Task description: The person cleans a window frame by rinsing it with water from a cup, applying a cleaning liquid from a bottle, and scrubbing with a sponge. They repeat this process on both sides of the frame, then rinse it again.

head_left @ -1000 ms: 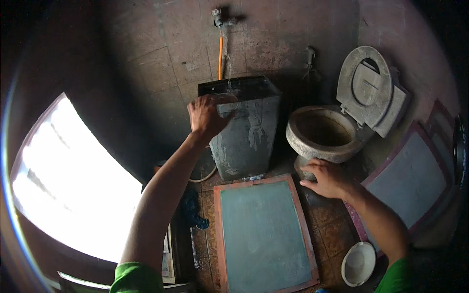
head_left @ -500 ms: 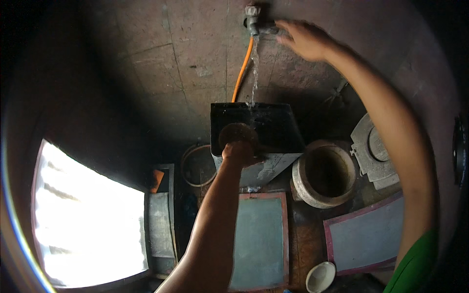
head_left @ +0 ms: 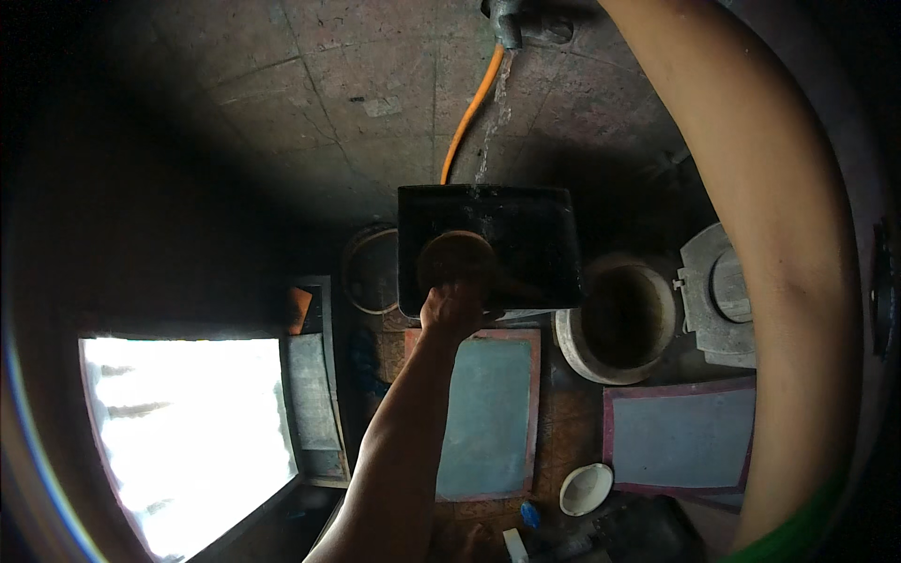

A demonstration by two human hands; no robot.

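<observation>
My left hand (head_left: 452,308) is closed on the near rim of a round brownish vessel, seemingly a bowl (head_left: 457,253), held over the mouth of a black rectangular tub (head_left: 535,211). Its lower part is lost in the dark tub. From the metal tap (head_left: 508,26) on the wall a thin stream of water (head_left: 484,155) falls into the tub's far side. My right forearm (head_left: 788,216) reaches up past the top edge, so the right hand is out of sight.
An orange hose (head_left: 469,108) hangs from the tap. Right of the tub stand a round stone-like basin (head_left: 566,342) and a grey slotted lid-like piece (head_left: 718,291). Two framed screens (head_left: 483,413) (head_left: 680,436), a white bowl (head_left: 587,490) and a bright window (head_left: 188,432) lie nearer.
My right hand has gone up from beside the tap and out of the picture. The view has tilted down; my left hand still grips the bowl.
</observation>
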